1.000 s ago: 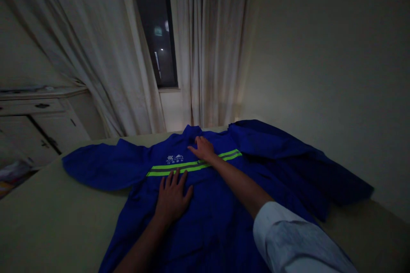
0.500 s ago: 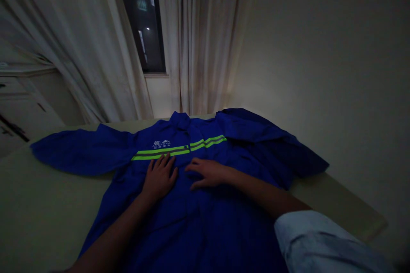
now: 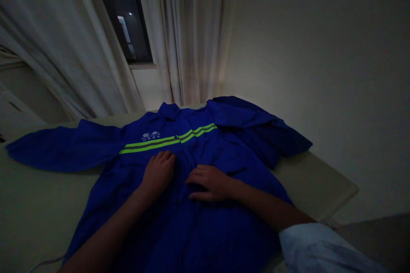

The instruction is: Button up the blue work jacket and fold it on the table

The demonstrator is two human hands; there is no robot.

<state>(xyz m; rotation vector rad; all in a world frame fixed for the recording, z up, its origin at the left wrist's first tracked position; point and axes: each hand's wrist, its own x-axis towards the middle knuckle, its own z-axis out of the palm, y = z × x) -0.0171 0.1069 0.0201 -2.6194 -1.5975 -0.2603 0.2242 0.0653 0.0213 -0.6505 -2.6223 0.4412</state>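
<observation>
A blue work jacket (image 3: 211,222) with a yellow-green reflective stripe (image 3: 166,138) lies front up on a pale table (image 3: 35,204). Its left sleeve (image 3: 54,149) stretches out flat; its right sleeve (image 3: 262,130) is folded over near the table's far right corner. My left hand (image 3: 158,172) rests on the chest just below the stripe, fingers curled down onto the cloth. My right hand (image 3: 208,182) lies flat beside it on the jacket's front opening, fingers pointing left. Neither hand grips anything I can make out.
White curtains (image 3: 185,30) hang behind the table on both sides of a dark window (image 3: 123,13). A plain wall (image 3: 320,51) fills the right side. The table's right corner (image 3: 349,187) drops off to a dim floor (image 3: 378,230).
My right hand has come back from the collar down to the middle of the chest beside my left hand. My view has swung to the right, shifting the jacket leftward in the picture.
</observation>
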